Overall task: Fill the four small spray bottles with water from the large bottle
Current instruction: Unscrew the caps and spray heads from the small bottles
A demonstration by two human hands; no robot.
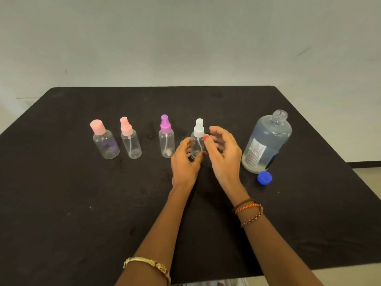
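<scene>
Four small clear bottles stand in a row on the black table. From the left: one with a pink flat cap, one with a pink spray top, one with a purple spray top, one with a white spray top. My left hand grips the white-topped bottle low on its body. Just right of that bottle, my right hand hovers with fingers apart, its thumb near the neck. The large clear bottle stands uncapped at the right, holding water. Its blue cap lies in front of it.
A pale wall rises behind the table. The table's right edge runs close past the large bottle, with floor visible beyond it. Bracelets circle both of my wrists.
</scene>
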